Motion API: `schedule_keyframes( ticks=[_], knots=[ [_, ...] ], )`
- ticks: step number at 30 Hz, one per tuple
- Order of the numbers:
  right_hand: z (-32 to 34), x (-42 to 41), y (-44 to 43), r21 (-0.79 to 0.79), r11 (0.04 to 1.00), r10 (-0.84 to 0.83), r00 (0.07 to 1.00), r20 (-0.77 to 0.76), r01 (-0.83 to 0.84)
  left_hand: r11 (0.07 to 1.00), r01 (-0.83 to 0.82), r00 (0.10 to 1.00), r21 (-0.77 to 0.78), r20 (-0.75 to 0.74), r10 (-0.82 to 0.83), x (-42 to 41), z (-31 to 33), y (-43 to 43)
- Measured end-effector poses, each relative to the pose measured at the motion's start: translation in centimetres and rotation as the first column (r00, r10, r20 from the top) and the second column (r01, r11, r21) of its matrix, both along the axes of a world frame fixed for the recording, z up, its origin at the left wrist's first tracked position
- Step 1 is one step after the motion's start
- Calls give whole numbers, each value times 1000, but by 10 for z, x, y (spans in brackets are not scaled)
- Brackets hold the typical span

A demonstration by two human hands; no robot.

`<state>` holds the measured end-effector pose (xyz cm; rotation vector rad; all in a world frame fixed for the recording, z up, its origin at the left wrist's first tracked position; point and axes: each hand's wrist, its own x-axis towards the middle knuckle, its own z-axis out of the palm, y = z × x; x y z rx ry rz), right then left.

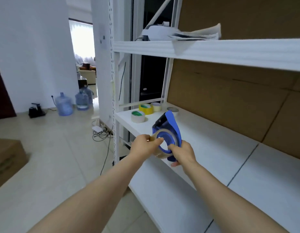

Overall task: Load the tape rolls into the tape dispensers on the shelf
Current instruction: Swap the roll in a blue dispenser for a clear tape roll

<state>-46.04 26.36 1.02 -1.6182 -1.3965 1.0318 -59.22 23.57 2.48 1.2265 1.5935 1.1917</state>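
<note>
Bright daylight from doorway (82, 37), wide-angle edge distortion

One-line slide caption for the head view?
Right hand grips blue tape dispenser; left hand pinches the clear tape roll on its hub, over the white shelf.

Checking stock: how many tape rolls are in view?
5. On the shelf: white roll, yellow roll, cream roll, grey roll partly behind the dispenser. The clear roll, gripped by the left hand, is on the dispenser in the right hand. More may be hidden.
</note>
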Motion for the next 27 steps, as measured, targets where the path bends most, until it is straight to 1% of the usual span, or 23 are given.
schedule_keyframes(
  ticks=[2,6,9,12,17,19,21,24,26,27],
  knots=[
    [4,-11,29,1,1000,-26,1000,-7,26,1000,15,994,24,106,-18,-12,4,24],
    [6,-35,101,20,998,-54,998,18,54,999,44,985,26,167,-48,-37,7,85],
    [4,-51,161,12,997,-80,997,22,80,999,47,989,-13,139,-45,-62,8,142],
    [-2,-65,216,-21,993,-112,993,24,113,999,28,999,-37,37,-26,-95,8,201],
    [-5,-87,288,-57,983,-170,981,97,176,998,21,999,-54,-29,-22,-150,1,282],
    [-7,-96,306,-55,977,-197,973,115,205,996,71,997,-49,-8,-72,-156,-3,311],
    [-10,-105,322,-42,967,-245,963,116,251,985,166,986,-44,-6,-166,-149,-2,338],
    [-11,-120,340,3,949,-315,946,76,316,944,322,936,-77,-125,-330,-134,-2,375],
    [-6,-132,348,40,930,-367,930,24,366,916,390,891,-98,-213,-402,-132,-5,400],
    [-4,-136,351,50,920,-390,921,-8,389,906,408,876,-108,-234,-422,-134,-6,413]
  ],
)
